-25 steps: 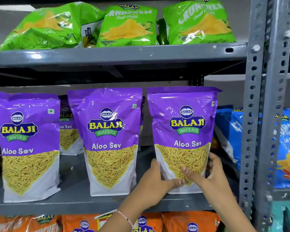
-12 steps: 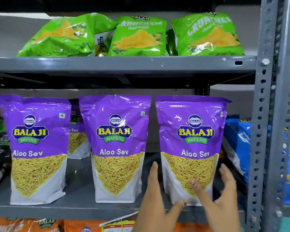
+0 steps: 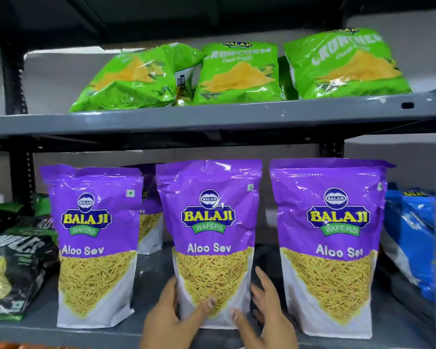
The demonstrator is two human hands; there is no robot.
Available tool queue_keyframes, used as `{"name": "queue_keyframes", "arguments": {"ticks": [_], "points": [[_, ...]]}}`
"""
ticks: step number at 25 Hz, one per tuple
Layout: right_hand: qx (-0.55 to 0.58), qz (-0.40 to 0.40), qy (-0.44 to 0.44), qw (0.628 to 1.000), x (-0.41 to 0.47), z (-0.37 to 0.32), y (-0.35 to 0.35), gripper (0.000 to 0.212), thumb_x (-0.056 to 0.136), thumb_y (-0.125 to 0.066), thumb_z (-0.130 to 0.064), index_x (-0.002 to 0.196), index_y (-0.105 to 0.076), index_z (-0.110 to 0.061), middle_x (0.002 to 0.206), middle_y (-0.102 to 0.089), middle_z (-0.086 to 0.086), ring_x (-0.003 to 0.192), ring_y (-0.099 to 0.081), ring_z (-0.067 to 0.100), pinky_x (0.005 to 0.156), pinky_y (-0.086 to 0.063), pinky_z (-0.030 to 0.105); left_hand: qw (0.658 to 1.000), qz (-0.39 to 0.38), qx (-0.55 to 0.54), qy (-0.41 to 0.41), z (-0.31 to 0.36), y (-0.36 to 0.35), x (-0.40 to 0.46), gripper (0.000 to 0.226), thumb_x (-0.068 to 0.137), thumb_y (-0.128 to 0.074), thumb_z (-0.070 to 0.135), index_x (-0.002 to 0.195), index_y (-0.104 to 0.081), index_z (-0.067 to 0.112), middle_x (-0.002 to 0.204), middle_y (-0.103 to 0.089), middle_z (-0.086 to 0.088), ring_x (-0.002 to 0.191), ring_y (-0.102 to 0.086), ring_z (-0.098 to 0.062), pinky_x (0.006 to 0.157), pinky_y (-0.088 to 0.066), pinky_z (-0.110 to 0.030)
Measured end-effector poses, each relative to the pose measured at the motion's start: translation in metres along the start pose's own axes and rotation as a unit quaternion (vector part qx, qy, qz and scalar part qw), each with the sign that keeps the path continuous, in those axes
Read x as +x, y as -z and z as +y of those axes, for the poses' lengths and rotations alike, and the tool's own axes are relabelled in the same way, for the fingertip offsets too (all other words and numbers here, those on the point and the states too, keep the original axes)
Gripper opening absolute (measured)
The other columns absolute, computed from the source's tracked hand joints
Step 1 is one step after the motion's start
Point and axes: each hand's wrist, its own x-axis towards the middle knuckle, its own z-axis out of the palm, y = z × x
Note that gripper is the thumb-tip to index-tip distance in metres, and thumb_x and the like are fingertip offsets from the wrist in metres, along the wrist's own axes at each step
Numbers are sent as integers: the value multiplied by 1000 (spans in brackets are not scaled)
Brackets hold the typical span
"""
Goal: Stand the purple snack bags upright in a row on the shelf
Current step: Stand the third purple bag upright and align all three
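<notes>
Left hand [image 3: 165, 317]: at the shelf's front edge, thumb across the front of the middle Aloo Sev bag [image 3: 210, 245], fingers along its left side.
Right hand [image 3: 264, 311]: mirrors it on the bag's right side; the two-handed grip brackets the bag's base.
Middle bag: directly ahead of both hands, long axis vertical, upright.
Row: left bag [image 3: 96, 245] and right bag [image 3: 330, 248] upright, gaps between.
Fourth bag [image 3: 150, 217]: farther back, partly hidden.
Grey shelf [image 3: 146, 280]: holds all four.
</notes>
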Motion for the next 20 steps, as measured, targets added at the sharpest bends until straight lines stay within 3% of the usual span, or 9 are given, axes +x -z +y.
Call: {"name": "queue_keyframes", "arguments": {"ticks": [5, 8, 10, 12, 14, 16, 17, 18, 20], "points": [[42, -38, -39, 998, 17, 6, -2, 71, 72, -71, -18, 120, -35, -55, 145, -48, -14, 136, -44, 6, 92, -43, 7, 1000, -6, -17, 21, 5, 1, 3, 111, 19, -80, 83, 119, -53, 43, 113, -75, 17, 108, -72, -9, 104, -52, -33], [4, 14, -28, 1000, 13, 8, -5, 73, 69, -70, -20, 119, -37, -64, 131, -59, -27, 125, -52, -7, 100, -46, 23, 1000, -10, 4, 7, 15, 0, -2, 81, 29, -80, 78, 100, -49, 53, 102, -70, 31, 101, -71, -3, 92, -52, -21], [-13, 43, -23, 999, 10, 5, -5, 78, 75, -71, -13, 116, -36, -69, 124, -55, -42, 116, -51, -19, 94, -45, 11, 1000, -19, 3, -12, 17, -1, -5, 95, 28, -76, 85, 113, -52, 52, 105, -70, 32, 103, -70, -1, 94, -53, -22], [-9, 62, -44, 997, 7, 0, -6, 79, 78, -70, 0, 121, -37, -58, 123, -61, -34, 117, -51, -17, 86, -42, 0, 999, -6, -6, -45, 15, 4, -11, 113, 29, -77, 86, 132, -47, 51, 122, -68, 29, 116, -66, -2, 104, -51, -29], [26, 55, -65, 996, 5, -7, -4, 78, 77, -66, 12, 127, -40, -42, 129, -60, -13, 119, -57, -3, 89, -41, 3, 989, 56, -10, -138, 24, 18, -22, 106, 39, -88, 70, 134, -42, 58, 137, -54, 39, 129, -55, 7, 107, -44, -16], [83, 38, -85, 992, 8, -21, 2, 77, 77, -60, 21, 134, -39, -27, 134, -55, 5, 123, -50, 16, 99, -35, 18, 960, 163, 10, -227, 26, 50, -21, 113, 52, -98, 21, 144, -40, 49, 144, -40, 43, 130, -42, 23, 96, -43, 0], [117, 13, -91, 989, 6, -25, 7, 76, 81, -54, 23, 140, -36, -22, 139, -51, 13, 129, -46, 23, 102, -31, 26, 949, 216, 24, -230, 21, 72, -16, 124, 48, -99, 4, 150, -36, 38, 150, -34, 35, 131, -37, 25, 95, -47, -3], [137, -14, -86, 987, 3, -25, 13, 70, 87, -46, 21, 145, -33, -16, 147, -43, 18, 137, -40, 28, 107, -27, 31, 944, 235, 68, -221, 8, 97, -13, 142, 36, -103, 10, 155, -28, 30, 158, -26, 23, 137, -32, 20, 104, -48, -14], [147, 13, -107, 983, 1, -21, 17, 54, 98, -30, 8, 150, -27, -9, 157, -29, 19, 146, -26, 31, 114, -19, 35, 959, 221, 88, -155, -9, 134, 5, 164, 17, -97, 58, 155, -8, 47, 167, -13, 11, 148, -28, 2, 117, -39, -48]]}}
